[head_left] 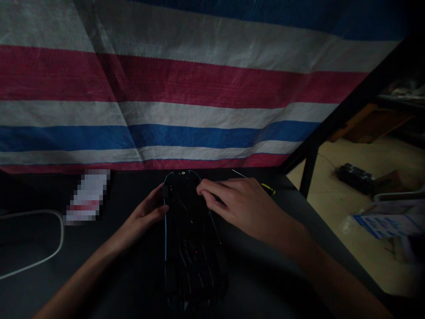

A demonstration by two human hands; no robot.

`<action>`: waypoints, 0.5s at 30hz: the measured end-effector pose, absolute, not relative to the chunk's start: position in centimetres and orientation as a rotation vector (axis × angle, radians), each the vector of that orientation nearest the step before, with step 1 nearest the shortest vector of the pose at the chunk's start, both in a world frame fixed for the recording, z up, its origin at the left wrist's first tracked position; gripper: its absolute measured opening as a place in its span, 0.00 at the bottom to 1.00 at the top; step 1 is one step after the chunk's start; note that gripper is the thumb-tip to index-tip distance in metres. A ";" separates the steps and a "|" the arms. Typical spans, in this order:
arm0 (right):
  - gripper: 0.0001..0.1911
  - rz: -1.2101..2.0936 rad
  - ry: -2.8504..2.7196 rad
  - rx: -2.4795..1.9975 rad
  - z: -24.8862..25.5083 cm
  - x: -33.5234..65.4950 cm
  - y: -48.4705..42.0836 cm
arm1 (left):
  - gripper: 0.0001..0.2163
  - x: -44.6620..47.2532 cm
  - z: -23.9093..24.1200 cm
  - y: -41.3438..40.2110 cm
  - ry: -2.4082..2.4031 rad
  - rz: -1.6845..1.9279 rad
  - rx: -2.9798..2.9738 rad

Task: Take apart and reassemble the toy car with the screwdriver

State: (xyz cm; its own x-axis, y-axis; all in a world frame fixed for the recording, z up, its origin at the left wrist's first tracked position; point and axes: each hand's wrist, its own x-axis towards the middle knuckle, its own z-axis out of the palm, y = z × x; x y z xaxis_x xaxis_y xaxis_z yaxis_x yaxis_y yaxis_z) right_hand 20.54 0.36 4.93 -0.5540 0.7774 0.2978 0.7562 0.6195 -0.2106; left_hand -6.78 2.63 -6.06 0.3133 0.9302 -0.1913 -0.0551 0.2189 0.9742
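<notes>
1. One long, black, car-shaped object with thin blue edging (191, 221) lies lengthwise on the dark, flat tabletop (122, 197), its far end between the person's two hands.
2. The left hand (149, 215) clasps its left edge, thumb resting near the top; the right hand (244, 206) has its fingertips bunched at the far right edge, and whether they pinch anything I cannot tell.
3. It looks like hard plastic, so probably stiff, fairly light and a little slippery; its finer raised details may be fragile.
4. Both long sides seem the safest hold.
5. One slim yellow-marked handle (268, 189) lies just beyond the right hand.
</notes>
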 end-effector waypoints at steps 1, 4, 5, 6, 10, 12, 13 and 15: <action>0.11 0.043 -2.482 -1.264 4.9 20.5 0.5 | 0.38 -6.7 -5.9 2.6 1.012 0.882 1.127; 0.10 0.026 -2.455 -1.249 5.1 20.6 0.9 | 0.39 -6.4 -5.7 2.5 1.037 0.923 1.133; 0.11 0.062 -2.457 -1.207 5.3 20.8 1.0 | 0.38 -6.4 -5.7 2.5 1.050 0.936 1.130; 0.13 0.099 -2.465 -1.151 5.4 21.0 1.1 | 0.37 -6.3 -5.7 2.5 1.060 0.945 1.125; 0.10 0.144 -2.497 -1.045 5.3 21.6 1.5 | 0.32 -6.4 -5.9 2.6 1.040 0.944 1.094; 0.08 0.093 -2.490 -1.132 4.9 21.7 1.7 | 0.32 -6.5 -6.1 2.7 1.017 0.939 1.088; 0.09 0.068 -2.481 -1.195 4.8 21.7 1.8 | 0.32 -6.6 -6.2 2.8 1.010 0.936 1.089; 0.10 0.050 -2.465 -1.265 4.7 21.9 1.9 | 0.32 -6.7 -6.3 2.8 0.997 0.931 1.092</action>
State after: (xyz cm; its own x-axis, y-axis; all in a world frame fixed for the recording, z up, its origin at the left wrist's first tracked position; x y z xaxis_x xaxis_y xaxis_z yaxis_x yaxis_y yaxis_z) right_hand 21.89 1.88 4.68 -0.5297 0.7909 0.3064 0.7778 0.5970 -0.1964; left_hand -6.67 2.83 -6.27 0.2834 0.9438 -0.1703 -0.1048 0.2070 0.9727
